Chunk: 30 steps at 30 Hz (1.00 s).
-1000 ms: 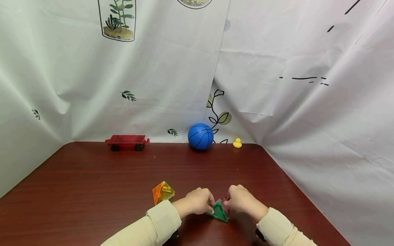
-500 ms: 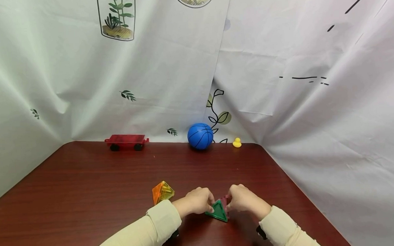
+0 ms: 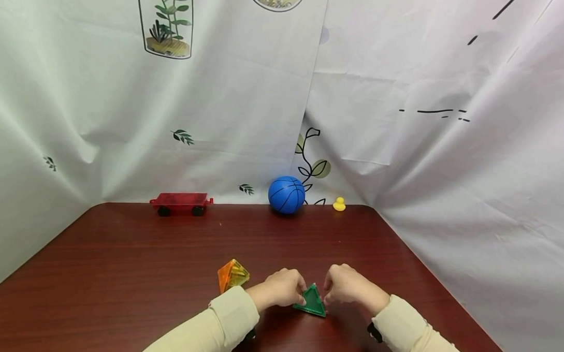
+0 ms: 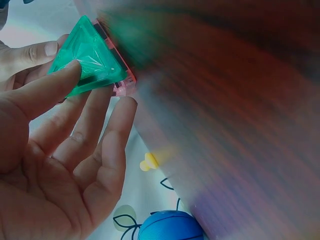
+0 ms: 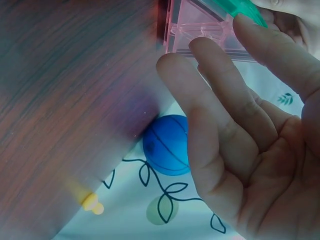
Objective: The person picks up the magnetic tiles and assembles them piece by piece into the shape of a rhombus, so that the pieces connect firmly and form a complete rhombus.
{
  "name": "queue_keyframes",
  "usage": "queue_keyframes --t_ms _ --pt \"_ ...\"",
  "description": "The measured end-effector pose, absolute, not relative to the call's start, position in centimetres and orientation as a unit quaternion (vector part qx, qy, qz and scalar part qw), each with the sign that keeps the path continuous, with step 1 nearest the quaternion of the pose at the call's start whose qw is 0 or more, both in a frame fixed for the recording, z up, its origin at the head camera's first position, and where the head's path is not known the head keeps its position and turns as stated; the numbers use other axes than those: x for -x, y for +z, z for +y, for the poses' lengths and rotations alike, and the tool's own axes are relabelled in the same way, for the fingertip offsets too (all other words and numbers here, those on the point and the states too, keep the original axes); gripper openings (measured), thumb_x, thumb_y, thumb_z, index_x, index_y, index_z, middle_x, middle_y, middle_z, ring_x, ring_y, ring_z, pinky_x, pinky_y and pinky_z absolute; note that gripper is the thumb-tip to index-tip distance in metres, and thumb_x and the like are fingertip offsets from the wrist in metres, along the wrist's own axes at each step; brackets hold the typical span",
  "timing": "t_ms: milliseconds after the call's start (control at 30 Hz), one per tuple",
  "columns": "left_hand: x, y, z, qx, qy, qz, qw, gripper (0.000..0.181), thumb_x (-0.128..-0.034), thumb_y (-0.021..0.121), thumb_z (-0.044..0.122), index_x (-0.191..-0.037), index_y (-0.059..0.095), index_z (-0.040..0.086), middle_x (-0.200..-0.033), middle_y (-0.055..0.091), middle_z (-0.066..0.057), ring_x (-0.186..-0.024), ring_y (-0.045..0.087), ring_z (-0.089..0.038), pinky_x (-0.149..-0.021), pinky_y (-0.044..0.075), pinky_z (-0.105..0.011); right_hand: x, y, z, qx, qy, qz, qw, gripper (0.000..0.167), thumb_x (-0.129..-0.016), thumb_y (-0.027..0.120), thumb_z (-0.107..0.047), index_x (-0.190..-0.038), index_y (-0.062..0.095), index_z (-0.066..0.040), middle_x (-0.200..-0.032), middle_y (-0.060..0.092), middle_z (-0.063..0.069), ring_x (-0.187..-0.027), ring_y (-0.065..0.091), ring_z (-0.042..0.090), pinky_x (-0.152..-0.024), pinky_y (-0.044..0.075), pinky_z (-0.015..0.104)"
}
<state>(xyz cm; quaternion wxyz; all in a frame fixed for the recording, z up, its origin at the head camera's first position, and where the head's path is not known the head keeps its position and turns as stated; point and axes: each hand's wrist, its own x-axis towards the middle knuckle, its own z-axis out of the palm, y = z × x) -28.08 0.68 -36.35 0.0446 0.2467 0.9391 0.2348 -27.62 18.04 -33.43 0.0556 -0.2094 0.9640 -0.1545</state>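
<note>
My left hand (image 3: 284, 288) pinches a translucent green triangular magnetic tile (image 3: 312, 301), thumb on its face and fingers behind, as the left wrist view shows. A translucent pink magnetic tile (image 5: 200, 25) stands against the green one, touching it along an edge. My right hand (image 3: 345, 285) holds the pink tile from the right side, its thumb close to the green tile's edge. In the head view the pink tile is mostly hidden by the green tile and the right fingers. Both tiles are low over the brown table (image 3: 175, 314).
An orange and yellow tile pyramid (image 3: 233, 275) stands just beyond the left forearm. Along the back edge sit a red wheeled car base (image 3: 180, 200), a blue ball (image 3: 287, 195) and a yellow duck (image 3: 339, 204). A white printed curtain (image 3: 214, 95) surrounds the table.
Less of the pink tile shows beside the green tile in the head view than before. The right forearm has shifted slightly right; the left hand has barely moved.
</note>
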Motion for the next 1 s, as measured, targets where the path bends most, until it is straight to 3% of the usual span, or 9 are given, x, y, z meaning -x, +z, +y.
queue_keyframes --t_ms 567,767,1000 --pt "28.4 -34.4 -1.2 -0.248 0.275 0.928 0.03 0.012 -0.0712 0.071 0.019 -0.082 0.067 0.015 -0.069 0.057 0.011 -0.063 0.052 -0.005 -0.059 0.043 -0.027 27.7 -33.7 18.2 0.217 -0.154 0.962 0.056 0.019 -0.059 0.078 -0.012 -0.071 0.065 -0.005 -0.061 0.056 -0.002 -0.048 0.048 0.01 -0.045 0.041 0.025" --pt "29.1 -33.2 -3.6 -0.23 0.289 0.929 -0.002 0.014 -0.0759 0.067 0.02 -0.088 0.067 0.013 -0.08 0.062 0.008 -0.074 0.056 -0.01 -0.065 0.044 -0.031 27.8 -33.6 18.1 0.218 -0.155 0.962 0.064 0.02 -0.059 0.078 -0.014 -0.072 0.065 -0.005 -0.067 0.058 -0.001 -0.061 0.05 0.015 -0.05 0.042 0.029" --pt "29.9 -32.2 -7.3 -0.174 0.313 0.933 -0.04 0.019 -0.0805 0.056 0.0 -0.094 0.065 0.01 -0.087 0.063 -0.002 -0.081 0.057 -0.016 -0.071 0.045 -0.033 27.9 -33.8 18.3 0.223 -0.153 0.96 0.07 0.022 -0.058 0.078 -0.016 -0.073 0.066 -0.005 -0.069 0.058 -0.001 -0.064 0.05 0.016 -0.052 0.042 0.029"
